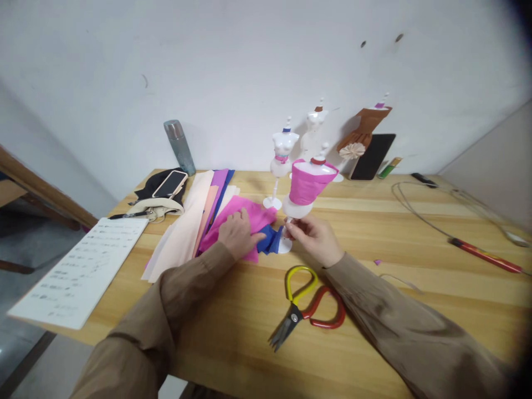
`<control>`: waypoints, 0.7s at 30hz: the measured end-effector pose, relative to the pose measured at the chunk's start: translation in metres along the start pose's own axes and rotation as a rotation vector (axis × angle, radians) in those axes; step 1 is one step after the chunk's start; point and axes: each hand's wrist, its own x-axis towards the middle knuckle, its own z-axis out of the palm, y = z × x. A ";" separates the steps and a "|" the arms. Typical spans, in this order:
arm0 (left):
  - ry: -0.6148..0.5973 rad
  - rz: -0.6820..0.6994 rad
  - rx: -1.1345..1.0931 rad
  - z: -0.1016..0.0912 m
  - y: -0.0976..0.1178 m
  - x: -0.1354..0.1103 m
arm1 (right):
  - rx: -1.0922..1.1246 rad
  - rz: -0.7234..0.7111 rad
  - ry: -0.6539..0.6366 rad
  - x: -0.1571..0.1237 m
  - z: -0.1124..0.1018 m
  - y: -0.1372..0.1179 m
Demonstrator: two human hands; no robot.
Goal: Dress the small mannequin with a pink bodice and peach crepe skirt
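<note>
My left hand (238,234) lies flat with its fingers extended on a bright pink cloth (223,215), its thumb by a crumpled blue cloth (271,240). My right hand (315,237) is pinched round the stem of a small white dress form (296,210), just above its base. Around the form's upper body is a pink fabric wrap (310,185), with a dark red band at the neck. The blue cloth lies against this form's base. Scissors (295,317) with one yellow and one red handle rest on the table, blades partly apart, nearer to me.
Behind stand other small dress forms (285,145), one in brown cloth (366,124). Left are layered fabric sheets (187,221), a phone (170,184), a flask (180,147) and a written sheet (78,271). A red-handled corded tool (484,255) lies right.
</note>
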 end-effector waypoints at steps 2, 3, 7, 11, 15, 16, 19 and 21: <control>-0.024 0.035 -0.006 0.007 0.005 -0.001 | -0.001 0.000 -0.004 -0.001 0.000 0.000; -0.035 0.039 -0.004 0.009 0.003 -0.001 | -0.001 0.000 -0.006 -0.001 0.000 0.001; -0.076 -0.012 0.014 0.009 -0.014 0.009 | 0.007 0.001 -0.013 -0.001 0.001 0.001; -0.049 -0.081 0.056 -0.018 -0.034 0.015 | 0.032 0.005 -0.014 0.000 0.001 -0.003; 0.188 -0.240 0.182 -0.053 -0.061 0.017 | 0.077 0.014 -0.031 0.001 0.003 -0.008; 0.252 -0.283 0.221 -0.056 -0.070 0.019 | 0.088 0.017 -0.035 0.000 0.004 -0.008; 0.147 -0.430 0.213 -0.048 -0.098 0.025 | 0.115 0.027 -0.046 0.000 0.006 -0.009; 0.058 -0.452 0.178 -0.035 -0.112 0.030 | 0.123 0.032 -0.053 -0.001 0.008 -0.009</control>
